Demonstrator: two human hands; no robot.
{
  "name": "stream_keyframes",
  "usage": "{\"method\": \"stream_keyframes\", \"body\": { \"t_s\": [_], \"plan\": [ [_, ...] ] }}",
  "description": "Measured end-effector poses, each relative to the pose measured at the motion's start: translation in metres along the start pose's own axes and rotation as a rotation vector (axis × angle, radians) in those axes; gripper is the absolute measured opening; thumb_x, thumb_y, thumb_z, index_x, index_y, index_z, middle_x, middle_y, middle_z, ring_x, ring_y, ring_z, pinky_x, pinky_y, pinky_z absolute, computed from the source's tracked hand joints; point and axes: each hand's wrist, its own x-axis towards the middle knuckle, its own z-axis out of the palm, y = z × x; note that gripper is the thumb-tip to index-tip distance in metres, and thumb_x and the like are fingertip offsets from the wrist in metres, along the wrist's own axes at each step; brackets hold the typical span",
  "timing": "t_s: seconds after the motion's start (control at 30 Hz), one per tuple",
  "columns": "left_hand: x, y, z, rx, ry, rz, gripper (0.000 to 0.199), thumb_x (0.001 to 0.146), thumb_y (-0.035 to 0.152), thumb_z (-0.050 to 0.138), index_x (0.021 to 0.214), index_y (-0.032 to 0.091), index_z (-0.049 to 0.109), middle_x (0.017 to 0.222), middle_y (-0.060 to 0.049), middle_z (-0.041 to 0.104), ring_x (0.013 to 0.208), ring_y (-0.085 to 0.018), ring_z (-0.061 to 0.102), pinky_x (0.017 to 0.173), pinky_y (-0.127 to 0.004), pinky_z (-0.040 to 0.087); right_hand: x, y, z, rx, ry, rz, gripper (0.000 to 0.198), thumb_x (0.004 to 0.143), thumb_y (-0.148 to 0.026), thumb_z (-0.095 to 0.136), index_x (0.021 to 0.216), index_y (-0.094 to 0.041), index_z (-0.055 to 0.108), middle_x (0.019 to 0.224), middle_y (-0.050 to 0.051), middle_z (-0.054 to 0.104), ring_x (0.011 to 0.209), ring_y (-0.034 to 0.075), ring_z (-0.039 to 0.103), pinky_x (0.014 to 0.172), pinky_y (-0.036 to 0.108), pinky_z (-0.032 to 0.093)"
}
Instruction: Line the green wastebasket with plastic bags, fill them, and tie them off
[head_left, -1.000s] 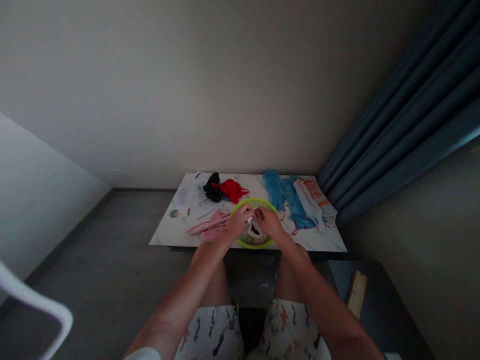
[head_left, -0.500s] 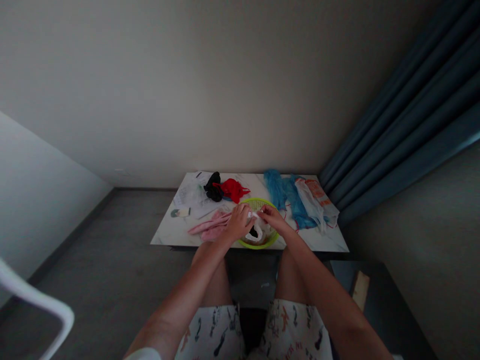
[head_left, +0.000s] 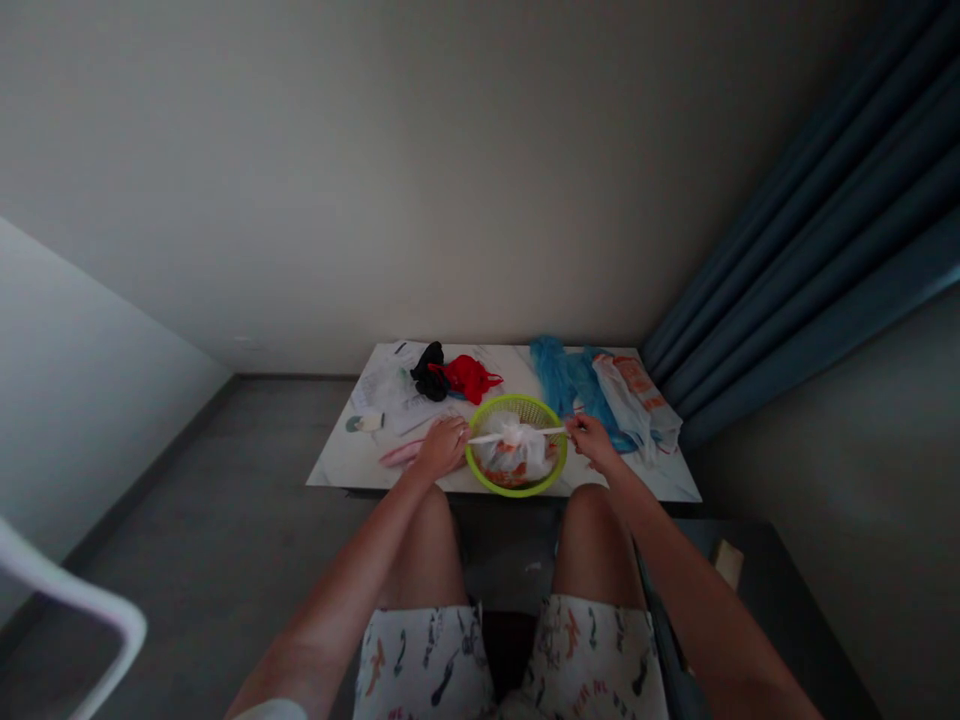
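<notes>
A white plastic bag (head_left: pixel 517 458) with orange-red print or contents sits in a yellow-green basket (head_left: pixel 516 402). Its two handles are drawn out straight to either side, with a bunched knot-like spot in the middle. My left hand (head_left: pixel 445 443) is closed on the left handle, just beyond the basket's left rim. On the other side, my right hand (head_left: pixel 589 438) pinches the right handle past the right rim. Pink cloth or plastic (head_left: pixel 401 453) lies beside my left hand, partly covered by it.
On the marble-patterned table (head_left: pixel 337 465) lie a black bag (head_left: pixel 429 372), a red bag (head_left: pixel 470 378), clear plastic (head_left: pixel 390 392) and a small card (head_left: pixel 365 423). Blue bags (head_left: pixel 553 368) and a white-orange bag (head_left: pixel 630 390) lie right. A blue curtain (head_left: pixel 810 220) hangs at right.
My hands have moved apart from over the basket, left and right, pulling the bag's handles taut. The bag's opening has drawn together into a bunch, and more of the basket shows.
</notes>
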Motion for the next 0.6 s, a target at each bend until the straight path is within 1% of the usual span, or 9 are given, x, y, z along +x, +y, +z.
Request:
{"method": "stream_keyframes", "body": {
  "t_s": [0.07,0.2,0.3,0.37,0.47,0.6],
  "plan": [
    [-0.003,-0.008,-0.002,0.004,0.008,-0.030,0.034,0.112,0.024,0.045,0.099,0.021,0.076,0.105,-0.014,0.075,0.101,-0.030,0.067,0.098,-0.045,0.049,0.000,0.002,-0.005,-0.035,0.019,-0.001,0.036,0.078,-0.057,0.072,0.071,-0.026,0.054,0.060,-0.004,0.055,0.049,0.012,0.046,0.041,0.022,0.036],
    [-0.007,-0.017,-0.007,0.009,-0.007,-0.062,0.037,0.113,0.024,0.044,0.103,0.021,0.079,0.105,-0.014,0.076,0.103,-0.030,0.069,0.096,-0.043,0.051,0.002,0.005,-0.004,-0.038,0.042,-0.023,0.040,0.079,-0.060,0.075,0.071,-0.025,0.056,0.062,-0.002,0.060,0.051,0.013,0.049,0.042,0.022,0.041],
    [-0.008,-0.020,-0.008,0.020,-0.010,-0.085,0.039,0.115,0.027,0.043,0.108,0.021,0.080,0.113,-0.013,0.078,0.109,-0.029,0.070,0.097,-0.042,0.051,0.005,0.009,-0.002,-0.049,0.087,-0.036,0.045,0.079,-0.064,0.075,0.070,-0.025,0.054,0.061,-0.003,0.057,0.051,0.013,0.048,0.041,0.022,0.040],
    [-0.009,-0.021,-0.006,0.024,-0.009,-0.099,0.040,0.116,0.029,0.042,0.109,0.021,0.081,0.115,-0.014,0.078,0.109,-0.029,0.070,0.097,-0.042,0.051,0.006,0.013,-0.002,-0.067,0.110,-0.042,0.046,0.081,-0.066,0.072,0.069,-0.026,0.053,0.061,-0.003,0.055,0.050,0.013,0.046,0.042,0.024,0.039],
    [-0.011,-0.024,0.000,0.039,-0.004,-0.120,0.044,0.117,0.030,0.040,0.108,0.020,0.082,0.113,-0.015,0.079,0.106,-0.030,0.071,0.095,-0.043,0.051,0.008,0.018,-0.003,-0.114,0.137,-0.065,0.046,0.086,-0.065,0.068,0.068,-0.026,0.054,0.062,-0.001,0.057,0.053,0.014,0.048,0.048,0.027,0.039],
    [-0.013,-0.026,0.004,0.039,0.017,-0.124,0.044,0.117,0.032,0.039,0.110,0.020,0.081,0.114,-0.014,0.079,0.108,-0.030,0.072,0.096,-0.042,0.051,0.011,0.022,-0.004,-0.202,0.201,-0.139,0.043,0.085,-0.056,0.073,0.061,-0.027,0.051,0.064,0.001,0.058,0.066,0.020,0.053,0.062,0.031,0.044]
  ]
}}
